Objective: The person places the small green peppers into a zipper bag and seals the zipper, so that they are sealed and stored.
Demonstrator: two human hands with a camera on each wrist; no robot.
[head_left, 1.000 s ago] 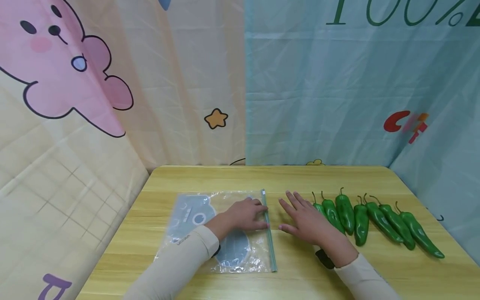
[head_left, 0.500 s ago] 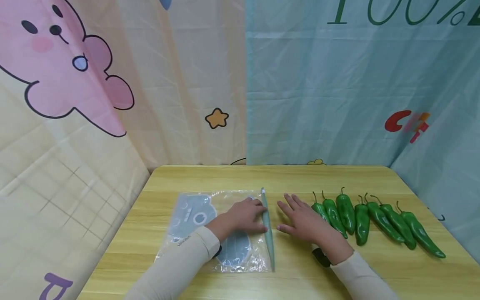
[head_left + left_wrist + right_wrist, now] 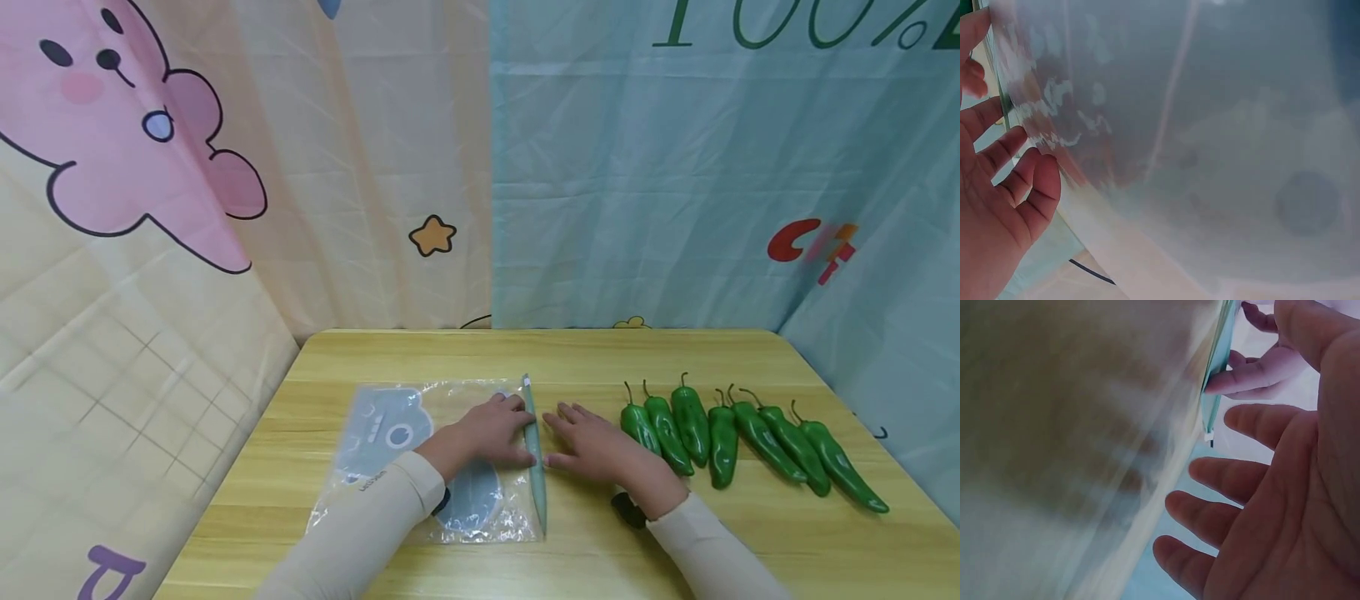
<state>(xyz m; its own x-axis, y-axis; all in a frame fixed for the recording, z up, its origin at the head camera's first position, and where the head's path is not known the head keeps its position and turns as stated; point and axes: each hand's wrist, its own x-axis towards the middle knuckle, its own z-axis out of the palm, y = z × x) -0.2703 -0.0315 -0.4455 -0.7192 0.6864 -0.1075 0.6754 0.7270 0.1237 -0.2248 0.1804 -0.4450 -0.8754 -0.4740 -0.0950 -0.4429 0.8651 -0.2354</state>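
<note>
A clear zip bag [image 3: 517, 508] with a grey-blue print lies flat in the middle of the table, its green zip edge [image 3: 537, 492] facing right. My left hand [image 3: 491, 431] lies over the bag's right side and holds the zip edge, which stands slightly raised. In the right wrist view, the left fingers [image 3: 1254, 378] are at the green strip. Just right of that edge is my right hand [image 3: 596, 446], fingers extended and holding nothing. To its right, several green chili peppers [image 3: 723, 450] lie in a slanted row, stems pointing away.
The wooden table [image 3: 420, 354] reaches back to printed cloth curtains [image 3: 630, 183], which also stand along both sides. A dark wrist camera [image 3: 628, 510] sits under the right wrist. The rightmost pepper [image 3: 843, 467] lies near the table's right edge.
The zip edge has lifted and its strip looks wider than before. My right hand has moved left toward it, uncovering more of the leftmost peppers. The left hand stays nearly still.
</note>
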